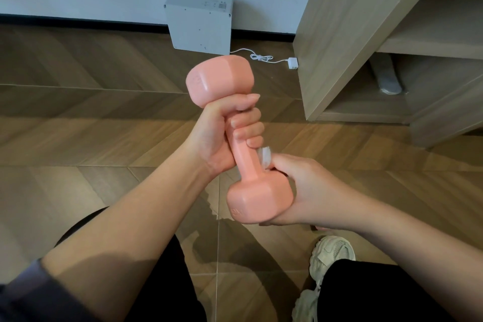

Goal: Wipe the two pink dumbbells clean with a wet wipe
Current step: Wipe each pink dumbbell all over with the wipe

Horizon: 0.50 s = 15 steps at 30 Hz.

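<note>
Gripping the handle just below the upper head, the left hand is seen with its grip closed round a pink dumbbell. The dumbbell is held tilted in the air above the wooden floor, its upper head leaning left. The lower head is cradled by the right hand, whose grip is closed on a small, blurred white wad, probably the wet wipe, pressed by the thumb against the handle's lower end. A white box is leant against the wall, with its cable trailed towards a wooden shelf unit. A pale trainer is seen below.
</note>
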Tool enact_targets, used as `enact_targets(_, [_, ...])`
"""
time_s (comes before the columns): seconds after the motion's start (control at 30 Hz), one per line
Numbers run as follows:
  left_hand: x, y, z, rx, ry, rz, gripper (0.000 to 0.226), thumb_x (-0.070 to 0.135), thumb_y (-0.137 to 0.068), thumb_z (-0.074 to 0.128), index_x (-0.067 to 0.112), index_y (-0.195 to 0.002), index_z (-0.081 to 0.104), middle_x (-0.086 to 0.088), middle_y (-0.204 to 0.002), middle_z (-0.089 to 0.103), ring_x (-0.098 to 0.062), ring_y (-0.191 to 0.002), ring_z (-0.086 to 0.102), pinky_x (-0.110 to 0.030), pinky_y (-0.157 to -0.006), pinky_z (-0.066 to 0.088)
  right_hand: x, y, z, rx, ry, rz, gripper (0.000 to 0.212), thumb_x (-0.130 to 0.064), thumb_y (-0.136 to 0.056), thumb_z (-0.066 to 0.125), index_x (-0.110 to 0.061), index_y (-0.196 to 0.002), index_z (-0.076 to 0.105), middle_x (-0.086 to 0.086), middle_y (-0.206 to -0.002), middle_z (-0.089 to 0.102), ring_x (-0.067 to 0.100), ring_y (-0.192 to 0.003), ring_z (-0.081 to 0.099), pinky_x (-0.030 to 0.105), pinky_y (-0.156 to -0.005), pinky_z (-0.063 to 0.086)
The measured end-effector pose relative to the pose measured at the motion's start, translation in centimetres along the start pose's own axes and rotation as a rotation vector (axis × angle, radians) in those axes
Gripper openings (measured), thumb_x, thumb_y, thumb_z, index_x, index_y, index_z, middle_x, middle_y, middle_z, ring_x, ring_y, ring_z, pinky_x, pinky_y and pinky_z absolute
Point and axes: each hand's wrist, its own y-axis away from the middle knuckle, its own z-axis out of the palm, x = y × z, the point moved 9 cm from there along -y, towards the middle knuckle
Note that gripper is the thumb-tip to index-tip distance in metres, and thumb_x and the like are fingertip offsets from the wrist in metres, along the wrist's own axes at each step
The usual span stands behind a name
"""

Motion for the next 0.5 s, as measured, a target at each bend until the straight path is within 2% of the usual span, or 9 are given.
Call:
enact_targets(0.07, [0.3,-0.1,-0.4,0.042,-0.044,0.023,0.034,0.014,-0.075,0.06,0.02,-0.057,0.031,0.008,-0.041,0.03,-0.006,-0.037,0.03,-0.021,-0.043,0.033,0.1,0.2,-0.5,0.085,0.07,0.011,0.055,-0.045,-0.057,0.092,-0.038,-0.086,0.045,-0.017,-0.092,0.055,0.001,-0.086,0.054,0.015,-0.064,0.042])
enact_targets(0.17, [0.6,-0.1,-1.8,0.205,-0.068,0.067,0.039,0.011,-0.083,0.056,0.021,-0.049,0.04,0.008,-0.043,0.028,-0.008,-0.039,0.028,-0.022,-0.044,0.032,-0.6,0.6,-1.3,0.219,0.165,-0.068,0.063,-0.038,-0.058,0.093,-0.04,-0.083,0.034,-0.021,-0.087,0.044,-0.007,-0.08,0.046,0.009,-0.066,0.035])
enact_targets(0.23, [0.4,-0.1,-2.8,0.322,-0.055,0.081,0.039,0.011,-0.089,0.056,0.02,-0.052,0.045,0.007,-0.045,0.029,-0.008,-0.038,0.028,-0.022,-0.043,0.032,-1.4,1.0,-1.1,0.265,0.226,-0.182,0.059,-0.032,-0.062,0.092,-0.033,-0.09,0.04,-0.019,-0.094,0.043,-0.005,-0.083,0.042,0.011,-0.071,0.034])
enact_targets(0.3, [0.2,0.0,-3.5,0.41,-0.073,0.087,0.032,0.011,-0.09,0.06,0.019,-0.06,0.049,0.006,-0.046,0.032,-0.008,-0.038,0.031,-0.021,-0.042,0.034,-2.1,1.4,-0.5,0.284,0.315,-0.253,0.055,-0.024,-0.064,0.091,-0.022,-0.1,0.05,-0.008,-0.102,0.049,0.007,-0.093,0.048,0.013,-0.074,0.032])
enact_targets(0.4, [0.1,0.1,-4.1,0.481,-0.121,0.098,0.022,0.014,-0.089,0.064,0.017,-0.072,0.051,0.006,-0.047,0.037,-0.008,-0.039,0.036,-0.021,-0.044,0.036,-2.5,1.7,0.3,0.253,0.445,-0.297,0.056,-0.015,-0.065,0.089,-0.015,-0.109,0.055,-0.003,-0.112,0.049,0.012,-0.103,0.048,0.002,-0.088,0.029])
enact_targets(0.47, [0.4,0.3,-4.3,0.485,-0.106,0.115,0.022,0.014,-0.088,0.065,0.017,-0.072,0.051,0.005,-0.047,0.037,-0.009,-0.039,0.037,-0.022,-0.044,0.036,-2.0,1.6,0.0,0.17,0.362,-0.263,0.054,-0.019,-0.071,0.084,-0.016,-0.117,0.057,-0.005,-0.118,0.05,0.004,-0.108,0.049,0.002,-0.091,0.031])
enact_targets(0.5, [0.7,0.3,-4.3,0.474,-0.099,0.125,0.024,0.013,-0.088,0.065,0.018,-0.07,0.05,0.005,-0.047,0.036,-0.009,-0.039,0.036,-0.023,-0.044,0.036,-1.5,1.5,-0.3,0.113,0.265,-0.226,0.054,-0.027,-0.075,0.081,-0.02,-0.122,0.057,-0.009,-0.122,0.05,-0.002,-0.112,0.048,0.004,-0.092,0.033])
